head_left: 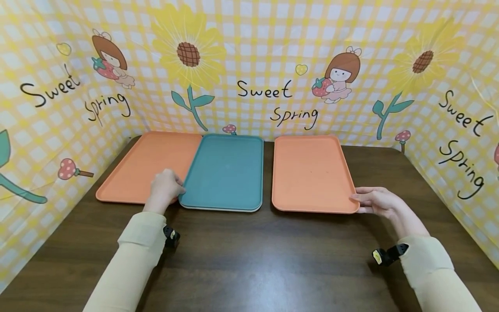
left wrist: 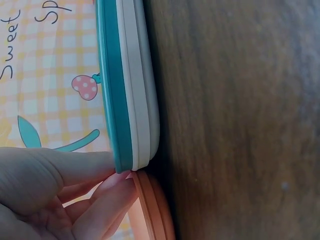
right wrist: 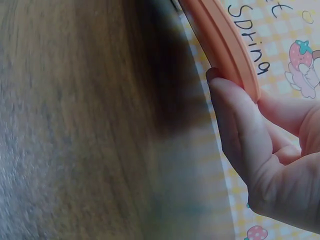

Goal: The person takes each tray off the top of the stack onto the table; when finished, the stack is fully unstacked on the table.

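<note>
A teal tray lies on top of a white tray, whose edge shows beneath it. My left hand is at the teal tray's left edge near the front corner, the thumb against its rim and the curled fingers at the seam beside the left orange tray. On the right, my right hand grips another orange tray by its front right corner, thumb at the rim and fingers underneath. In the right wrist view that corner stands off the table, with a shadow below.
The trays stand in a row along the back of a dark wooden table. A yellow checked cloth with printed flowers and figures hangs behind and at both sides. A narrow strip of table separates the teal tray from the right orange tray.
</note>
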Available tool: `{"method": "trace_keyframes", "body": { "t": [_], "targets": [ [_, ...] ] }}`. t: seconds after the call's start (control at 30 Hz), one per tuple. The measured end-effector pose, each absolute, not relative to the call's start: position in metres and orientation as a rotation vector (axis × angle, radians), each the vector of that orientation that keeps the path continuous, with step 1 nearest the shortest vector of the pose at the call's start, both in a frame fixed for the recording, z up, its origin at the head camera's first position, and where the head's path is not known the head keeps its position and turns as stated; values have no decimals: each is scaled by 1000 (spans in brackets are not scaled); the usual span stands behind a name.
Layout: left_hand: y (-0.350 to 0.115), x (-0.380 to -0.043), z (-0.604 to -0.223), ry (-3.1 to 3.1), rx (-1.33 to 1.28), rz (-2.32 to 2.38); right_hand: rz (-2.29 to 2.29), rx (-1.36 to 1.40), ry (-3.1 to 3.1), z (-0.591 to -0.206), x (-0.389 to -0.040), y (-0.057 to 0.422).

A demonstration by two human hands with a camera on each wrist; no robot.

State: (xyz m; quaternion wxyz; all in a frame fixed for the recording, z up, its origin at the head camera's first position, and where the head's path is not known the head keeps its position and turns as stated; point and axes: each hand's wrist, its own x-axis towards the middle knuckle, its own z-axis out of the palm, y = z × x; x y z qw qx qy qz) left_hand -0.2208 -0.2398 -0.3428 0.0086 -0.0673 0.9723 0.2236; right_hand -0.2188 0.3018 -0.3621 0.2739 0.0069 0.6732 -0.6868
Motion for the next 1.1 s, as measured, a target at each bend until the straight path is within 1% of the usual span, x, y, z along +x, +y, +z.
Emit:
{"method": "trace_keyframes", "body": {
  "t": [0.33,0.6,1.1],
  "targets": [
    [-240,-221,-343,3028,-212,705,-1762,12,1852,-367,-226,292],
    [-239,-219,-342,2990,-232,747,-1701,66,1911,-375,-235,285],
    [-241,-222,-346,3011,-217,732,-1650,119,2070,-367,-235,262]
  ]
}}
